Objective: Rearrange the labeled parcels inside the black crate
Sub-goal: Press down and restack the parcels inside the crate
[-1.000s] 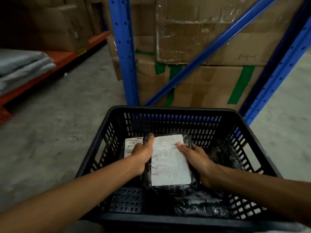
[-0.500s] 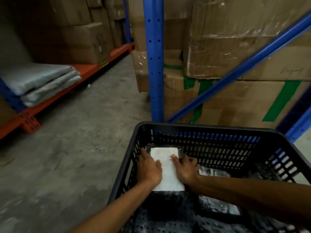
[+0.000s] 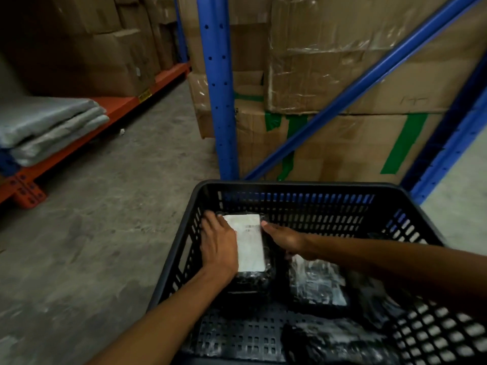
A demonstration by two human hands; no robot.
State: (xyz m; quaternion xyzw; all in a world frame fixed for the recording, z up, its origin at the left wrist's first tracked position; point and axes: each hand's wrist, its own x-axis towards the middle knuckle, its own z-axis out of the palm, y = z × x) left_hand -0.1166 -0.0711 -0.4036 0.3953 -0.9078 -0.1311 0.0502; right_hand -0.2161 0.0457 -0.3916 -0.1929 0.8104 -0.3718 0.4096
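Pressed flat, fingers spread, left hand (image 3: 220, 248) and right hand (image 3: 286, 239) flanking black-wrapped white-labelled parcel (image 3: 249, 243) inside black slotted plastic crate (image 3: 303, 187); neither clasping.

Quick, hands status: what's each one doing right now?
Left hand: open, palm flat on the labeled parcel.
Right hand: open, fingers resting against the same parcel's right edge.

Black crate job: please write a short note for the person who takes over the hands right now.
Left hand: flat on the left edge of the labeled parcel.
Right hand: at its right edge, fingers on the wrap.
Parcel: in the far-left corner of the black crate, label up.
Second wrapped parcel: beside it on the right; more dark ones near the front, blurred.
Done: one parcel set in the corner.
Left: arrange the others.
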